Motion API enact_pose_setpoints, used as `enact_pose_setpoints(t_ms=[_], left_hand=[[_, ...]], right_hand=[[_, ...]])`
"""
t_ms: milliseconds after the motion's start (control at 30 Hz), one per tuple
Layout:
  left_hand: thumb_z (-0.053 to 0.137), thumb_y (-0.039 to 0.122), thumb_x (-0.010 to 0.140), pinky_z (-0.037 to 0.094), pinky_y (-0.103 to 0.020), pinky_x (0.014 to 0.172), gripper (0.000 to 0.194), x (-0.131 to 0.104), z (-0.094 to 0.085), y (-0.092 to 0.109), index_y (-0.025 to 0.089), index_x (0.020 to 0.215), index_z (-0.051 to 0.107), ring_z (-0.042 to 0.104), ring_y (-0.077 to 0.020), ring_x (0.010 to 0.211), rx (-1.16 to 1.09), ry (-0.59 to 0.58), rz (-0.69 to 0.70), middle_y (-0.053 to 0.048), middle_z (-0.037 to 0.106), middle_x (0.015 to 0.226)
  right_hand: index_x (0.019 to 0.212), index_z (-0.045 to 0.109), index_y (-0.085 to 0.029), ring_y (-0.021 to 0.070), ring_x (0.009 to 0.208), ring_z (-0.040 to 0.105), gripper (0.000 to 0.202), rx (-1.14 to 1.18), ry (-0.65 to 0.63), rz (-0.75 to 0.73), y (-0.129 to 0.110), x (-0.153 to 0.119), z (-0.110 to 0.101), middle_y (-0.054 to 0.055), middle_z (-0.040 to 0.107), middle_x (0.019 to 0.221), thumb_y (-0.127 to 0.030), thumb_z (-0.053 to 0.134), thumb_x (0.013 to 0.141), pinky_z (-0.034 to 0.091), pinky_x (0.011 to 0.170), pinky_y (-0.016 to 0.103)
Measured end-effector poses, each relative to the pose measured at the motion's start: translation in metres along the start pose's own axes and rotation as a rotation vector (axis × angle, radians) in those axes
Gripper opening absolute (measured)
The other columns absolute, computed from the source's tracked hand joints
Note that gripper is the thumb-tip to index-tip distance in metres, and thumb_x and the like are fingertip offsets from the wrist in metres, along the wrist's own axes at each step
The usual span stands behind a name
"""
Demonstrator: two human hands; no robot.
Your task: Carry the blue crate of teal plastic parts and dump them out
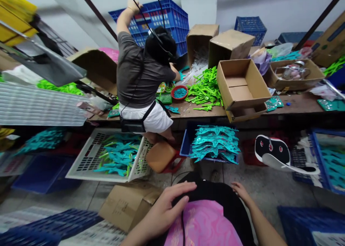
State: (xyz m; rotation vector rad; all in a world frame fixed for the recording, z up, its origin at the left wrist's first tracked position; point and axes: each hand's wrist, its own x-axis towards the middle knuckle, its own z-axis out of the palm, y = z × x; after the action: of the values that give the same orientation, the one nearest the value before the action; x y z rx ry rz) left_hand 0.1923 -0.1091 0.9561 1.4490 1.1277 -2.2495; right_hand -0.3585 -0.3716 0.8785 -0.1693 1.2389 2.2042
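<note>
Head view: teal parts are stacked in the bin. Nearer me than the bin, my left hand lies by the pink cloth, my right hand apart from it; each grip looks loosely wide, empty. I'd handle those parts evenly, two-handed.

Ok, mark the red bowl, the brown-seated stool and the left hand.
Red bowl (180,98), head view: front wall.
Brown-seated stool (161,156), head view: seat.
Left hand (167,205), head view: back of the hand.
</note>
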Motion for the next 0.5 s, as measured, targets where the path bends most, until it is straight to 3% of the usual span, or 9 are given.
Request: enact_pose_setpoints(t_ms=[200, 500], left_hand=[[0.054, 0.049, 0.114, 0.049, -0.056, 0.132, 0.042, 0.006, 0.000, 0.009, 0.043, 0.151, 0.072, 0.062, -0.0305, 0.151, 0.078, -0.045, 0.008, -0.001, 0.071, 0.157], [0.055, 0.045, 0.115, 0.051, -0.049, 0.131, 0.041, 0.011, 0.002, 0.009, 0.043, 0.153, 0.071, 0.064, -0.0270, 0.149, 0.151, -0.112, 0.055, -0.001, 0.070, 0.157]], right_hand=[[0.131, 0.072, -0.019, 0.0281, 0.108, 0.072, 0.081, 0.066, -0.005, 0.031, 0.029, 0.005, 0.013, 0.012, 0.078, 0.121, -0.062, 0.069, 0.062, 0.045, 0.076, 0.031], [0.133, 0.072, -0.020, 0.0296, 0.113, 0.072, 0.080, 0.192, 0.026, 0.076, 0.059, 0.006, 0.018, 0.015, 0.078, 0.127, -0.061, 0.066, 0.065, 0.045, 0.078, 0.033]])
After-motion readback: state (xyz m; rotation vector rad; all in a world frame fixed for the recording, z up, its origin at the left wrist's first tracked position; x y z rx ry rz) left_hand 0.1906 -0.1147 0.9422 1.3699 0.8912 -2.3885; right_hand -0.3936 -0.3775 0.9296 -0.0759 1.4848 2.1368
